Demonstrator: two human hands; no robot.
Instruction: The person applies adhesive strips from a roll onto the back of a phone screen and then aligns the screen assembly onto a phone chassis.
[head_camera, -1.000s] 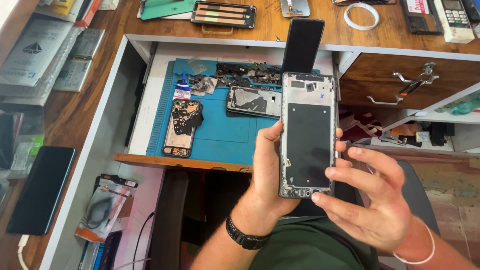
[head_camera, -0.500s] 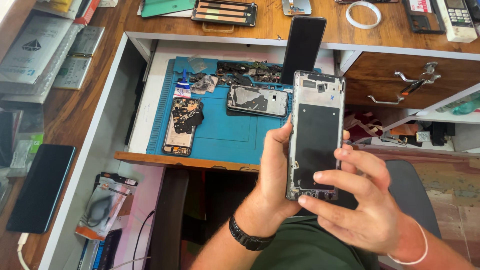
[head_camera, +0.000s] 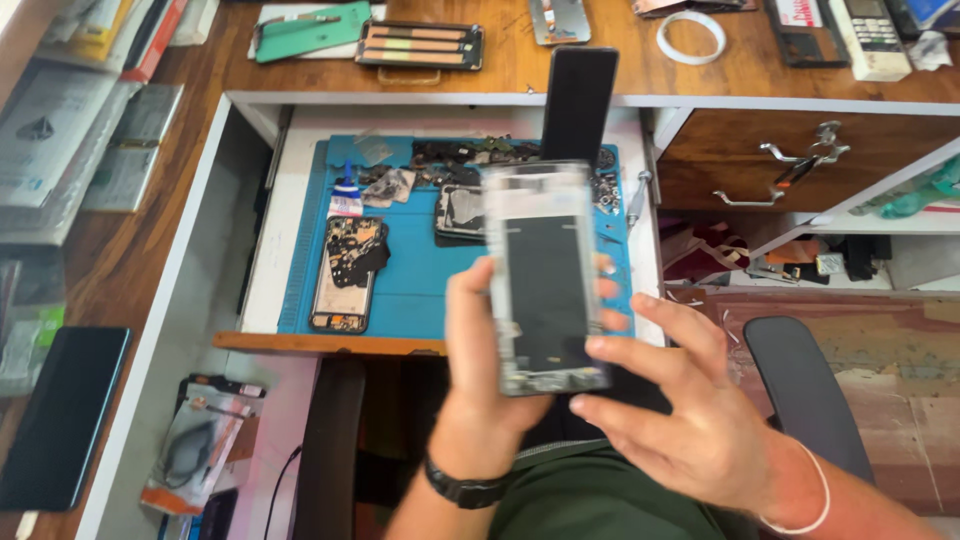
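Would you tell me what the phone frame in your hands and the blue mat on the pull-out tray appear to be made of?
Phone frame: likely metal with a silvery sheen at the edges; dark glossy centre, blurred.
Blue mat: probably silicone or rubber, matte and evenly flat.

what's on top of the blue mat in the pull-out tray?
On the blue mat: an opened phone body at its left, another opened phone, and loose small parts along its far edge. The phone frame held in the left hand covers the mat's right part.
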